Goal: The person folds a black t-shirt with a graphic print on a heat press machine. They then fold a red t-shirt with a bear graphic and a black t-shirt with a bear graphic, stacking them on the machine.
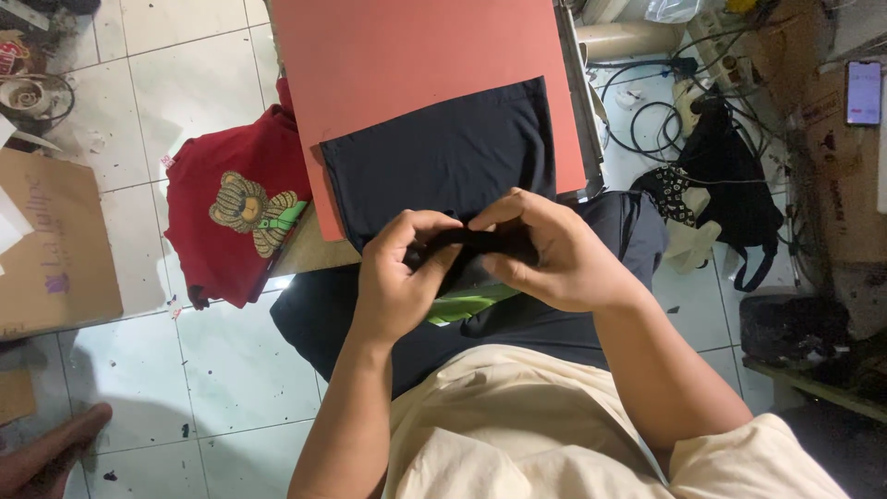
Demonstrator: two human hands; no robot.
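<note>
Both the left hand [395, 277] and right hand [545, 249] pinch the bunched near edge of a black shirt [443, 152], its fold running side to side between them, the rest lying flat ahead on the orange tabletop [416, 46].

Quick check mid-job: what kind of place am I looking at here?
Probably a small garment-printing workshop: a salmon-red press pad with a black shirt laid over it, a red shirt with a bear print hanging beside it, and cables on the tiled floor.
</note>
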